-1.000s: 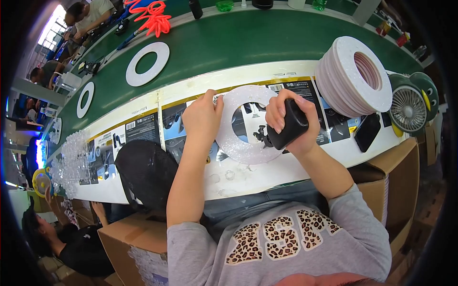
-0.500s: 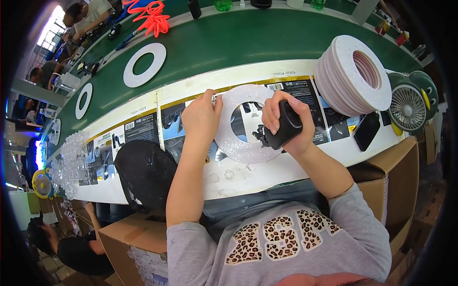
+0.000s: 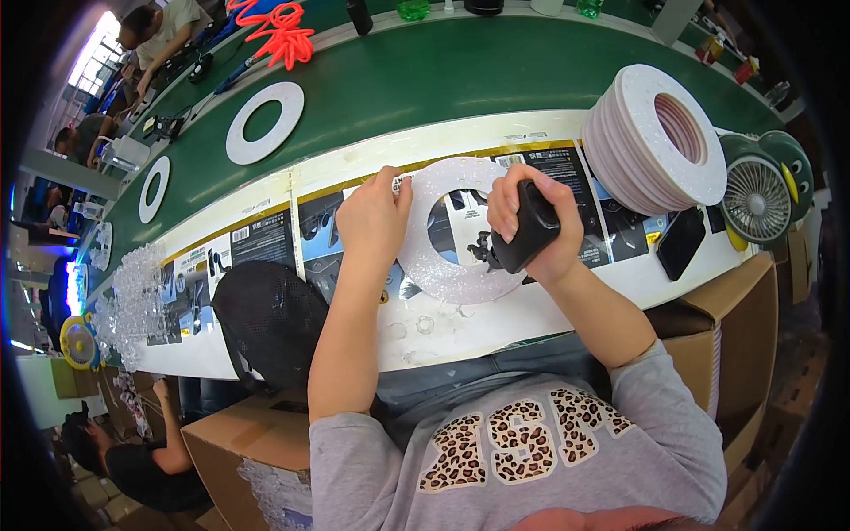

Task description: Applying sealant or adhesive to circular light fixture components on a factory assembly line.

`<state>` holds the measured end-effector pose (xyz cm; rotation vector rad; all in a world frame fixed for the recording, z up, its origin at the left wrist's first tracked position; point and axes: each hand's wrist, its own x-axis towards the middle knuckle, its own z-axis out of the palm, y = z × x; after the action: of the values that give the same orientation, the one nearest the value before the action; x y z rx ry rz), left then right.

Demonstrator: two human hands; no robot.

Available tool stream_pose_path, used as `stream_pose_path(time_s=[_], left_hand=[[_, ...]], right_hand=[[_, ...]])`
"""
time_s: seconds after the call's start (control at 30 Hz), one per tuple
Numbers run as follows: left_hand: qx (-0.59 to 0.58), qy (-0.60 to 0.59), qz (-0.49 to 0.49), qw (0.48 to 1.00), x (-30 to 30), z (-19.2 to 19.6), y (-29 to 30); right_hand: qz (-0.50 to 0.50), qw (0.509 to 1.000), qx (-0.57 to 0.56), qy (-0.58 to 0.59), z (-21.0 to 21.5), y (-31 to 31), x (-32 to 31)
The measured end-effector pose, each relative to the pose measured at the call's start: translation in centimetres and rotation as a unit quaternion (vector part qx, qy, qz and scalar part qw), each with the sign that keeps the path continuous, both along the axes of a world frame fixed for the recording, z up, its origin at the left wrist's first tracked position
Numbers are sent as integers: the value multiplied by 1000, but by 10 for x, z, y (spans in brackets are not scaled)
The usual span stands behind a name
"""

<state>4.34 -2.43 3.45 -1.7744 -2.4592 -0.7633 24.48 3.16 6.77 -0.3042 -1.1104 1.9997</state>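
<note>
A flat white glittery ring (image 3: 434, 270) lies in front of me on the printed boards of the worktop. My left hand (image 3: 372, 217) grips the ring's left side, its thumb along the rim. Over the ring's right side, my right hand (image 3: 551, 212) is closed round a black handheld tool (image 3: 533, 232) with a blocky, rounded end. Below that end, the tool's lower part sits over the ring's right edge; its tip is too hidden to make out.
To the right stand a stack of white rings (image 3: 620, 150), a black phone (image 3: 682, 243) and a small fan (image 3: 757, 199). A black cap (image 3: 270, 323) lies left of my forearm, near clear plastic pieces (image 3: 133, 296). Beyond, a green conveyor belt (image 3: 425, 75) carries white rings (image 3: 292, 119). Cardboard boxes (image 3: 239, 429) flank me.
The rings on the green belt have shifted slightly left. The black tool in my right hand has tilted a little. At lower left, another person's arm has moved; my left hand stays put.
</note>
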Motion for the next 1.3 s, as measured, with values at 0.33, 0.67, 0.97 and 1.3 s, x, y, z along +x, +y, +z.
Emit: stream_pose_path(time_s=[0.33,0.67,0.97,1.3], left_hand=[[3,1,-2,1000,1,0,1],[-1,-3,-2,1000,0,0,0],[-11,-3,2,1000,1,1,0],[-16,-8,2,1000,1,1,1]], right_hand=[[84,996,-22,-4,7,4,6],[113,992,-18,-46,3,-2,4],[121,991,-17,-60,4,-2,4],[114,992,-10,-61,-1,2,2]])
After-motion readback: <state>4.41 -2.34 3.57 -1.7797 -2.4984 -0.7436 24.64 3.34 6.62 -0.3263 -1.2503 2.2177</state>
